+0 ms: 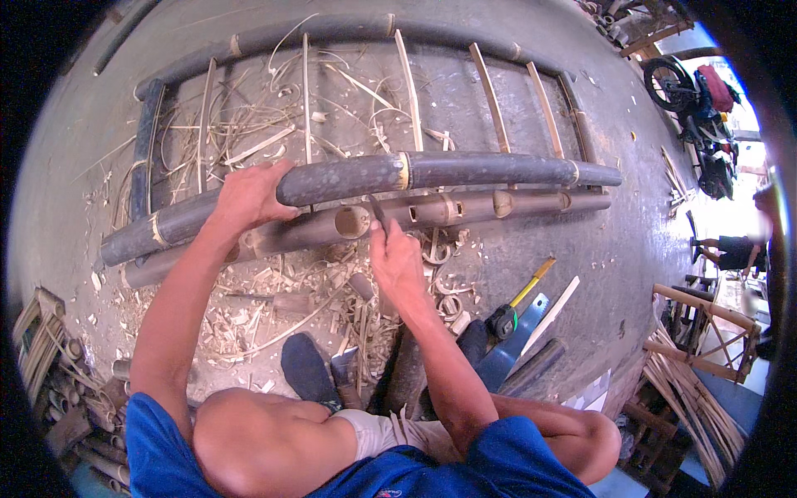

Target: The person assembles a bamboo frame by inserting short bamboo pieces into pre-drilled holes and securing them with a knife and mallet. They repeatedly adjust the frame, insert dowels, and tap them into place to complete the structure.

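On the concrete floor [515, 50], person sits low with a bamboo frame laid across in front: thick dark pole [432, 172] nearest, thinner brown pole [465, 207] just below and touching it, pale slats [490, 95] running back to a far dark pole [332, 31]. Left hand [245, 197] is wrapped over the near dark pole left of centre, fingers curled down onto it, pinning it. Right hand [397, 264] is closed around a small knife [378, 213], blade tip at the brown pole right beside a round cut hole [353, 222]. Shavings [274, 307] and curls litter the floor under both hands. Tape measure [504, 319] with yellow tape out lies just right of the right forearm, next to a blue saw blade [515, 342]. Handling judgement: poles look stiff, hollow, fairly light for their length, with smooth rounded skin that could roll or slip under the blade; best held from above near the cut, close to a node ring. Cut edges and slats look splintery. Another person and a motorbike [693, 100] sit well off to the right
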The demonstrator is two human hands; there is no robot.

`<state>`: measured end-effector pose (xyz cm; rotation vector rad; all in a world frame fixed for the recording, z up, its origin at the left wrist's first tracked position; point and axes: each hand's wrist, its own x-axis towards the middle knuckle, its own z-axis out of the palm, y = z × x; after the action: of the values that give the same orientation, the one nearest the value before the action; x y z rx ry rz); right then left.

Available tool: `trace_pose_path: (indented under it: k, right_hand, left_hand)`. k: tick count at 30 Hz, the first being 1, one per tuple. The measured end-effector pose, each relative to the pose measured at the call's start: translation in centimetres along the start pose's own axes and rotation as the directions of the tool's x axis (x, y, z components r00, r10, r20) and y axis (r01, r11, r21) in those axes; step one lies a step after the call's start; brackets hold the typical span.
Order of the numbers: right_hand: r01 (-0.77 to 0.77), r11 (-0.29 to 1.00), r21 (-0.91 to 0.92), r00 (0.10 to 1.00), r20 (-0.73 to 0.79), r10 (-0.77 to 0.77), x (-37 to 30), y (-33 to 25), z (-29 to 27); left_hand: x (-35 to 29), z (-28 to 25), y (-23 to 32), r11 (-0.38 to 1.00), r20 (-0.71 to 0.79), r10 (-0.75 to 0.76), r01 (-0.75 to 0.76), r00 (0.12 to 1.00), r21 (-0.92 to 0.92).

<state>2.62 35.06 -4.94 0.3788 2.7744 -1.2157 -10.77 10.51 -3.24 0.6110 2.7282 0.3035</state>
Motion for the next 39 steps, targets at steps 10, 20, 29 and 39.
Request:
trace_pose_path:
  k: [10,20,29,39]
  right_hand:
    - [0.046,0.999,0.011,0.999,-0.011,-0.046,2.5,-2.8,1.6]
    - [0.079,0.987,-0.139,0.997,-0.011,-0.081,2.3,-0.7,3.0]
    - [0.064,0.987,-0.149,0.998,0.028,-0.060,-1.1,-0.3,0.6]
    - [0.075,0.994,-0.082,0.996,-0.033,-0.078,2.9,-2.0,1.8]
  left_hand:
    - [0.1,-0.3,0.1,1.000,0.008,-0.003,0.003,1.000,-0.021]
    - [0.4,-0.1,-0.3,0.999,0.034,-0.003,0.004,0.999,-0.043]
    - [0.2,0.2,-0.4,1.000,0.017,0.009,-0.009,1.000,-0.030]
    - [0.2,-0.6,-0.1,0.999,0.021,-0.019,0.020,1.000,-0.042]
